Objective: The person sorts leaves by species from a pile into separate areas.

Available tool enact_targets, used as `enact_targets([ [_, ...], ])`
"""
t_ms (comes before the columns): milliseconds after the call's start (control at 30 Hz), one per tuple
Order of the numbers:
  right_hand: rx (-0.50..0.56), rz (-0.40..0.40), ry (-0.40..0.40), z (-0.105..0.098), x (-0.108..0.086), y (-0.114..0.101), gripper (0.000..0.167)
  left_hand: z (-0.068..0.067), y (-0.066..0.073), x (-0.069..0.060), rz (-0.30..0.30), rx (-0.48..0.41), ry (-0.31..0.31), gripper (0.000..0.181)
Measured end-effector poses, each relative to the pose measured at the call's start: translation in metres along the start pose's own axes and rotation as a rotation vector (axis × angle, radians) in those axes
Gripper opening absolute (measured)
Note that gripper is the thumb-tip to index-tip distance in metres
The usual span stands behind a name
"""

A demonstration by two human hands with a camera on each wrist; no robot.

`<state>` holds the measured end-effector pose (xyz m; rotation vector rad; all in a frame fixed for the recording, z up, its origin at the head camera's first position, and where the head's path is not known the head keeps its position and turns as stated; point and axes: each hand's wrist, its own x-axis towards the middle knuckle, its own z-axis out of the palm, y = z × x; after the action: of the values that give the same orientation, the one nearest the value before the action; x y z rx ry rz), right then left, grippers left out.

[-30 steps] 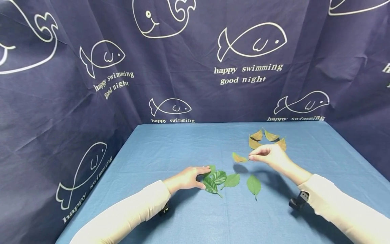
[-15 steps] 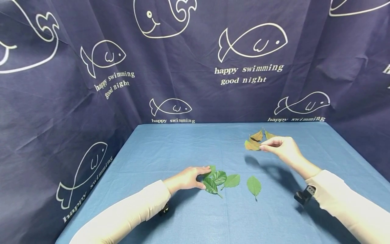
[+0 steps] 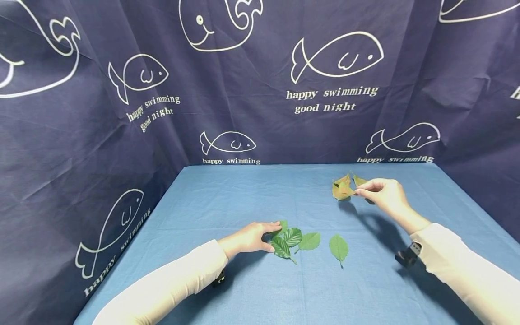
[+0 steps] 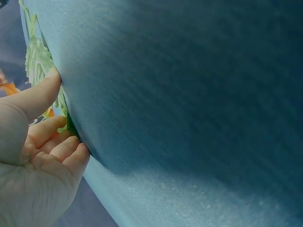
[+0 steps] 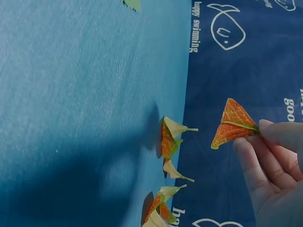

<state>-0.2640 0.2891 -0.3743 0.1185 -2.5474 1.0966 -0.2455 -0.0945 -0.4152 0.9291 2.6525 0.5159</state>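
Observation:
In the head view my right hand (image 3: 383,195) pinches the stem end of a yellow-orange leaf (image 3: 344,191), raised above the cloth by other yellowed leaves. The right wrist view shows the held leaf (image 5: 233,124) between thumb and finger. My left hand (image 3: 252,237) lies at the green leaves, thumb and fingertips touching a dark green leaf (image 3: 280,246) and the light green one above it. Another green leaf (image 3: 292,236) overlaps these. In the left wrist view, the left hand (image 4: 42,137) has its thumb apart from the fingers, beside the leaves (image 4: 39,61).
Two separate green leaves lie to the right of the cluster, one nearer (image 3: 309,240) and one farther (image 3: 338,247). A blue cloth (image 3: 227,194) covers the table. Dark blue curtains (image 3: 260,90) with fish drawings rise behind and at the sides.
My right hand has moved right and away from me, carrying the pinched leaf from above the green leaves to the yellowed group. My left hand has stayed in place.

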Motion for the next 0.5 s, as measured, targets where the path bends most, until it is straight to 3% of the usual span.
enact_targets([
  [200,-0.06,0.009,0.049,0.0,0.005,0.006,0.021,0.0,-0.001,0.001,-0.002,0.006,-0.003,0.07],
  [500,-0.168,0.016,0.046,0.007,0.008,0.018,0.017,0.001,-0.002,0.002,-0.004,0.018,-0.006,0.071],
])
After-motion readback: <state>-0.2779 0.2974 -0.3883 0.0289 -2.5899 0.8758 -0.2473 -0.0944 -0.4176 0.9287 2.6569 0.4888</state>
